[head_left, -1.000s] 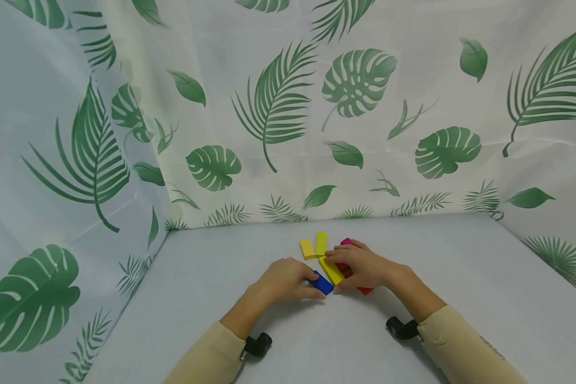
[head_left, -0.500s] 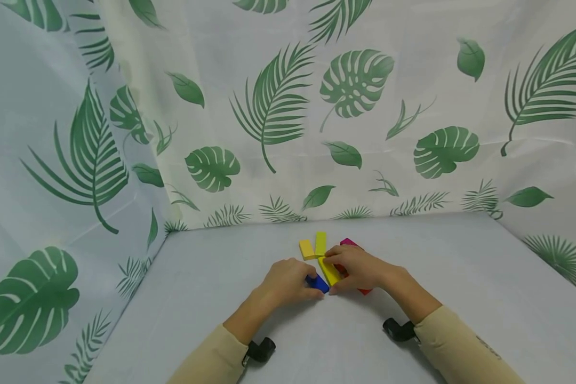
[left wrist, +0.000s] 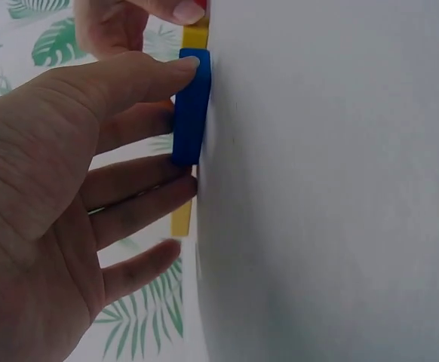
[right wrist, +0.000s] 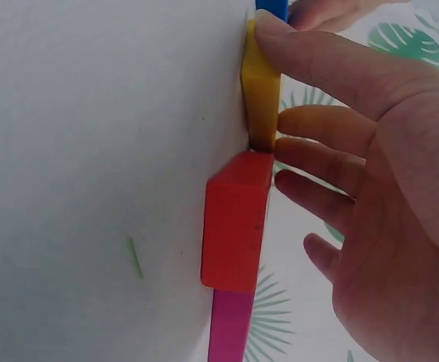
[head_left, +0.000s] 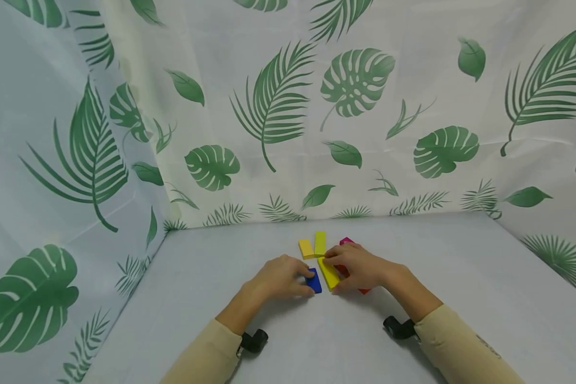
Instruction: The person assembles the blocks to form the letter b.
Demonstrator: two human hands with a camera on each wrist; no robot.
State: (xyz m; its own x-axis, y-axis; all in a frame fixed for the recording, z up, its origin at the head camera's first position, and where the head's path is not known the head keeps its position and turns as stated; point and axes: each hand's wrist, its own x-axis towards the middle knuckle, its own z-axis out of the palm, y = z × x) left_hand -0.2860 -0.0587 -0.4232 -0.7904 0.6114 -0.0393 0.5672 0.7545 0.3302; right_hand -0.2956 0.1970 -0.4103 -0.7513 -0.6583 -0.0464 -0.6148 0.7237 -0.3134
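In the head view my left hand (head_left: 280, 276) pinches a small blue block (head_left: 314, 281) lying on the white surface. The left wrist view shows the thumb on the near end of the blue block (left wrist: 192, 105), with fingers behind it. Just to the right, my right hand (head_left: 360, 266) holds a longer yellow block (head_left: 328, 274) between thumb and fingers. A narrow gap separates the blue and yellow blocks. Partly hidden by the right hand are a red block (right wrist: 236, 226) and a magenta block (right wrist: 231, 324), both plainer in the right wrist view.
Beyond the hands, an orange-yellow block (head_left: 305, 248) and a lime-yellow block (head_left: 320, 243) lie side by side. A white cloth with green leaf prints (head_left: 288, 160) hangs behind the white tabletop (head_left: 221, 250) and along both sides.
The blue block has shifted left, away from the yellow block, and turned to point more toward the back. My left hand moved with it. The right hand and yellow block moved barely.
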